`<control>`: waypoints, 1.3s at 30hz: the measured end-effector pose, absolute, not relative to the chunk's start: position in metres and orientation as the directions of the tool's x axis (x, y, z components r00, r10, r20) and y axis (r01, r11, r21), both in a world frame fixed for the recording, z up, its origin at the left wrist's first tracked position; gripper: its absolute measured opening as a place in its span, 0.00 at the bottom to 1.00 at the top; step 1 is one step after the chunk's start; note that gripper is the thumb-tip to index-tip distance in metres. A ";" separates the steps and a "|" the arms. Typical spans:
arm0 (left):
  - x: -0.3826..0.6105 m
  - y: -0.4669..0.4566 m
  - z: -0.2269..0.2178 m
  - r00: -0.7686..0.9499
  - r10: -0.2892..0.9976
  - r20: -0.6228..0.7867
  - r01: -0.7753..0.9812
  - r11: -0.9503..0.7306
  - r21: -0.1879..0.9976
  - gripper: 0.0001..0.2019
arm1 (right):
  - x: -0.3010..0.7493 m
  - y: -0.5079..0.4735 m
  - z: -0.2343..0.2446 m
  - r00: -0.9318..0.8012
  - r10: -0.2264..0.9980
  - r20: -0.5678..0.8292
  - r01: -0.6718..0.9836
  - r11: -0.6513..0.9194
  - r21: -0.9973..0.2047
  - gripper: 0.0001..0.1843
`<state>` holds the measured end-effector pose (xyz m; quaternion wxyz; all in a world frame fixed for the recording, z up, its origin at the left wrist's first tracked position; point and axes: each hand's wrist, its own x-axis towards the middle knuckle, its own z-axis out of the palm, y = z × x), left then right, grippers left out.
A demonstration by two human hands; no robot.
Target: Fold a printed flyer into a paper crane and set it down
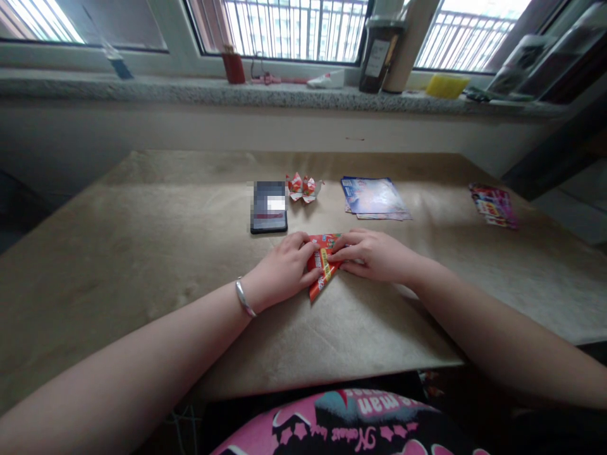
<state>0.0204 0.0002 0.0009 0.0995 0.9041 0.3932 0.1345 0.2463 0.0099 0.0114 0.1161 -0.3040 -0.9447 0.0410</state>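
Observation:
A folded piece of red printed paper (pixel 326 270) with a yellow patch lies on the table in front of me, one corner pointing towards me. My left hand (pixel 284 266) grips its left side, fingers bent and pressed onto it; a silver bangle circles that wrist. From the right, my right hand (pixel 372 254) presses its fingertips onto the paper's upper right part, closed on it. The fingers hide parts of the folds. Just beyond my left hand rests a phone (pixel 269 222), its screen blurred. Beside the phone sit small red-and-white folded paper shapes (pixel 303 189).
Printed sheets (pixel 374 194) are stacked on the table (pixel 142 253) beyond my right hand. More colourful papers or cards (pixel 493 205) lie far right. The stone windowsill (pixel 180 91) carries a red container (pixel 233 67), a dark lidded container (pixel 378 60) and a yellow block (pixel 446 86).

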 end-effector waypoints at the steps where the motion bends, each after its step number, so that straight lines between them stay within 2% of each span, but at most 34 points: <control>1: 0.020 0.000 0.000 0.655 0.736 0.173 0.683 -0.673 0.283 0.18 | 0.247 0.009 0.009 -0.774 0.595 0.215 0.577 0.804 -0.146 0.13; 5: 0.022 -0.001 0.000 0.666 0.720 0.197 0.686 -0.694 0.218 0.20 | 0.248 0.007 0.002 -0.763 0.588 0.269 0.578 0.807 -0.123 0.14; 10: 0.024 -0.004 0.004 0.699 0.677 0.229 0.679 -0.729 0.083 0.16 | 0.248 0.008 0.003 -0.774 0.563 0.290 0.564 0.821 -0.091 0.14; 15: 0.024 -0.006 0.006 0.716 0.659 0.231 0.676 -0.737 0.005 0.14 | 0.247 0.010 0.004 -0.768 0.581 0.268 0.568 0.812 -0.133 0.14; 22: 0.022 -0.006 0.006 0.697 0.670 0.257 0.685 -0.728 0.042 0.14 | 0.247 0.013 0.001 -0.745 0.606 0.278 0.577 0.795 -0.188 0.16; 39: 0.023 -0.003 0.004 0.680 0.691 0.245 0.698 -0.713 0.074 0.14 | 0.248 0.013 0.002 -0.757 0.601 0.257 0.573 0.799 -0.181 0.16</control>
